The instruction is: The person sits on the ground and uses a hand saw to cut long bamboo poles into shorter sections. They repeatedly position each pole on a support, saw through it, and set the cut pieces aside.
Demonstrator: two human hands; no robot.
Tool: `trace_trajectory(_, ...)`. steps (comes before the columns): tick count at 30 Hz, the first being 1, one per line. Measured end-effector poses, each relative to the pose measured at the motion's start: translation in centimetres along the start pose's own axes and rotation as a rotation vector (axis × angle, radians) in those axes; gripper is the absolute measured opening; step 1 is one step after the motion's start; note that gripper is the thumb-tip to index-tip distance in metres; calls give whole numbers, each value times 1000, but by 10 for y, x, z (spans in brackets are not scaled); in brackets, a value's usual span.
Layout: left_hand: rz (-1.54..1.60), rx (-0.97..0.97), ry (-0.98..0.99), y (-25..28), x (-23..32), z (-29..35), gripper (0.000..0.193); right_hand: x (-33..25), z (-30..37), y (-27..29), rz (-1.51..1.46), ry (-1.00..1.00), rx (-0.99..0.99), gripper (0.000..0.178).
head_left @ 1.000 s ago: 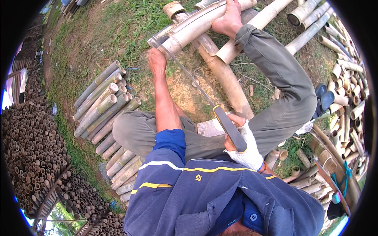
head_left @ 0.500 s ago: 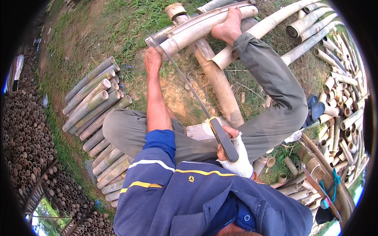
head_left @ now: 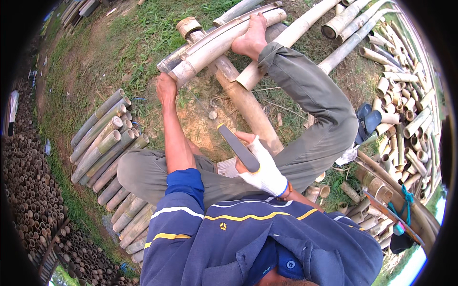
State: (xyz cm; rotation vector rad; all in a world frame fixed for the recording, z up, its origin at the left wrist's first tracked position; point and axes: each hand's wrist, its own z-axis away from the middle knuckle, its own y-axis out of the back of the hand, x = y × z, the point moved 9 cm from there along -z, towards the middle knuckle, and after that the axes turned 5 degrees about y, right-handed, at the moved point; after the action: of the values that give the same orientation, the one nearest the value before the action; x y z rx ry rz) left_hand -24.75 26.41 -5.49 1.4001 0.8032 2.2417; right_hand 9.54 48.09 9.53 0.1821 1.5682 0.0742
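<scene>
My right hand, in a white knit glove, is closed round the dark, yellow-tipped handle of a hand saw. The saw's thin blade points up and left towards the end of a pale bamboo pole; it is blurred, so I cannot tell whether it touches. My bare left hand is closed on that pole's near left end, its fingertips partly hidden. My bare foot presses on the pole, which rests across a bamboo support.
Cut bamboo lengths are stacked beside my left knee. A loose heap of bamboo pieces lies at the right, near dark sandals. Long poles stretch away at the upper right. Many bamboo tubes stand packed at the far left.
My right hand and the saw handle have moved up and left, nearer the pole, and the saw now sits at a different angle. My left hand stays on the pole's end. The view has shifted slightly.
</scene>
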Motion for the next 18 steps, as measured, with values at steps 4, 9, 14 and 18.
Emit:
trace_trajectory(4, 13, -16, -25, -9, -12, -8, 70, -25, 43, 21, 152, 20, 51, 73)
trace_trajectory(9, -186, -13, -181, -18, -15, -43, 67, 9, -136, -46, -119, 190, 53, 62)
trace_trajectory(14, -11, 11, 15, -9, -36, -51, 72, 8, -98, -35, -84, 27, 0, 66)
trace_trajectory(18, 79, 21, 25, -13, -40, -47, 74, -12, 47, 9, 95, 31, 38, 68)
